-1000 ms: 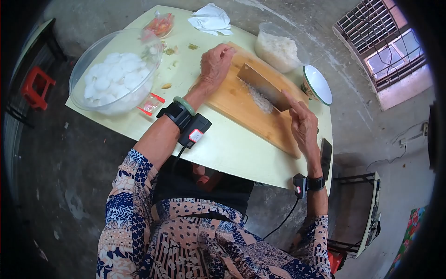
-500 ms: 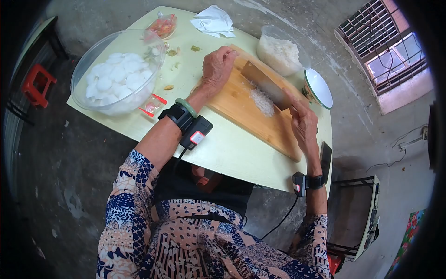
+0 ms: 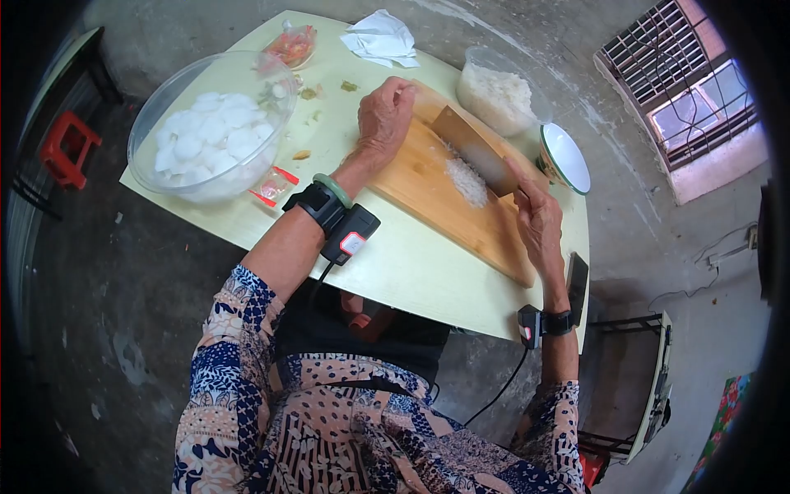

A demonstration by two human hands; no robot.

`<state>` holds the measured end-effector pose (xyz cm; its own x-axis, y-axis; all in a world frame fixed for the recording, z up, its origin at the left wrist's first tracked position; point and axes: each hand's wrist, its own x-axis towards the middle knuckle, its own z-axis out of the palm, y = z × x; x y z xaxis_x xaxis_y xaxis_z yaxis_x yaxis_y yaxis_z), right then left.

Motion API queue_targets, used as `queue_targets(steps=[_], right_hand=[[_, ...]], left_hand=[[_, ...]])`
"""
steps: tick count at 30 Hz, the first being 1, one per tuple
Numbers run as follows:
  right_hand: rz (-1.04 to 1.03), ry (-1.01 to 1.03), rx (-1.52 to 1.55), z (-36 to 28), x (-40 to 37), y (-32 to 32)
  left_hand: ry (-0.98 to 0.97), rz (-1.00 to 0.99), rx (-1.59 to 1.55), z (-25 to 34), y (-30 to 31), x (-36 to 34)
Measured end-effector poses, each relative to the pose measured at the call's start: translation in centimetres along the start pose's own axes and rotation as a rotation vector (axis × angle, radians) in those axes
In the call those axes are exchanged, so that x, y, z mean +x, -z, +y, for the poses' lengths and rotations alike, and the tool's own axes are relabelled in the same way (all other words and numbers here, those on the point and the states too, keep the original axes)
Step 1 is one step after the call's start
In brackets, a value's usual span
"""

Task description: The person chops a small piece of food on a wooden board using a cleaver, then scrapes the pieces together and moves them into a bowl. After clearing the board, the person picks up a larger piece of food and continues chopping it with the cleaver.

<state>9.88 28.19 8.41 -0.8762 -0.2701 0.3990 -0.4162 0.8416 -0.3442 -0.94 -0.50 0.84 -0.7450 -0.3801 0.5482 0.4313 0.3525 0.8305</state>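
Note:
My right hand (image 3: 539,216) grips the handle end of a wide cleaver (image 3: 476,151), its blade standing on edge on the wooden cutting board (image 3: 403,181). Along the near side of the blade lies a small heap of finely chopped white food (image 3: 467,182). My left hand (image 3: 386,118) rests at the far left corner of the board with its fingers curled against the edge; whether something small is pinched there I cannot make out.
A large clear bowl (image 3: 140,152) of white round slices stands at the left. Behind the board are a clear tub (image 3: 498,92) of shredded white food and a white bowl (image 3: 565,158). White paper (image 3: 380,38), a bag of reddish food (image 3: 292,45) and a phone (image 3: 578,284) lie on the table.
The view has shifted very slightly. Both hands, the cleaver and the chopped heap look nearly the same as before.

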Motion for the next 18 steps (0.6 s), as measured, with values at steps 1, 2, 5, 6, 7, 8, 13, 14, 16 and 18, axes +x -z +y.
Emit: queue_targets(steps=[1, 2, 5, 6, 7, 8, 13, 14, 16, 18], right_hand=[[-0.010, 0.007, -0.045, -0.2, 0.0, 0.1], [-0.026, 0.015, -0.089, -0.4, 0.1, 0.2], [0.007, -0.001, 0.022, -1.5, -0.1, 0.4], [0.006, -0.004, 0.022, -1.6, -0.1, 0.3], [-0.034, 0.025, -0.052, -1.6, 0.0, 0.3], [-0.076, 0.054, -0.127, -1.7, 0.0, 0.4], [-0.027, 0.052, -0.019, -1.9, 0.1, 0.3], [-0.030, 0.049, -0.023, -1.9, 0.0, 0.4], [-0.051, 0.042, -0.071, -1.9, -0.1, 0.6], [-0.081, 0.052, -0.114, -1.5, 0.2, 0.5]], left_hand=[[-0.016, 0.014, 0.015, -0.1, 0.0, 0.1], [-0.028, 0.028, 0.033, -0.2, 0.0, 0.2], [-0.017, 0.041, 0.035, -0.2, 0.2, 0.3], [-0.016, 0.039, 0.035, -0.1, 0.2, 0.2], [-0.019, 0.046, 0.042, 0.1, 0.3, 0.2], [-0.022, 0.055, 0.049, 0.3, 0.4, 0.2], [0.001, 0.055, 0.045, 0.1, 0.4, 0.3], [0.003, 0.038, 0.040, 0.1, 0.3, 0.3], [0.000, 0.039, 0.037, 0.4, 0.3, 0.2], [0.004, 0.057, 0.043, 0.4, 0.4, 0.3]])
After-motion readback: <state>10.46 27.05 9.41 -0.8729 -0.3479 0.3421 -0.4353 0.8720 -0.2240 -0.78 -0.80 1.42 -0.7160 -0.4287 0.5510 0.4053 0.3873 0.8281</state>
